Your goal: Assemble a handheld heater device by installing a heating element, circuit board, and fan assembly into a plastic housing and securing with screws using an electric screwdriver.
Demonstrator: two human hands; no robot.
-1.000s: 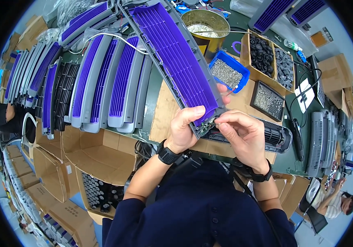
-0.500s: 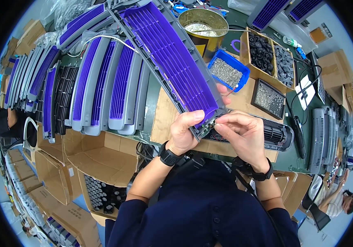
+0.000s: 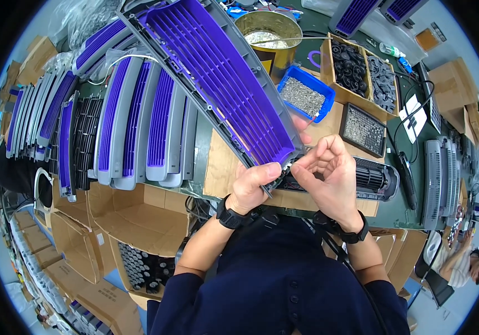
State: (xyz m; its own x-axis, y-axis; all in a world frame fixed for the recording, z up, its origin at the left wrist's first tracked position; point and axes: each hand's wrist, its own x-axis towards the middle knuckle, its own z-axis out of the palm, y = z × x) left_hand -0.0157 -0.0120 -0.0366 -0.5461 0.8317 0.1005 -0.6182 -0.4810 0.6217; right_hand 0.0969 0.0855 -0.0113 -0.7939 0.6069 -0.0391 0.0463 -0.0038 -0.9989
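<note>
A long grey housing panel with a purple slatted grille [image 3: 222, 84] slants up and to the left over the workbench. My left hand [image 3: 253, 187] is closed around its lower end, thumb on the near edge and fingertips showing at the far side. Right at that end my right hand [image 3: 331, 176] pinches with thumb and index finger, the other fingers curled. Whatever lies between those fingertips is too small to make out. Under the hands, partly hidden, a dark housing with a black ribbed fan roller [image 3: 370, 177] rests on a cardboard sheet [image 3: 217, 167].
Beyond the panel are a blue tray of screws [image 3: 305, 96], a metal tin [image 3: 273, 53], a wooden box of black parts [image 3: 351, 67] and a dark tray of small metal pieces [image 3: 365, 129]. Purple-grey panels [image 3: 118, 117] stand at left; open cartons [image 3: 139, 218] sit below the bench.
The panel has shifted slightly left, its upper end nearer the top edge. My right hand's index and other fingers have risen and curled, with the pinch still at the panel's lower end.
</note>
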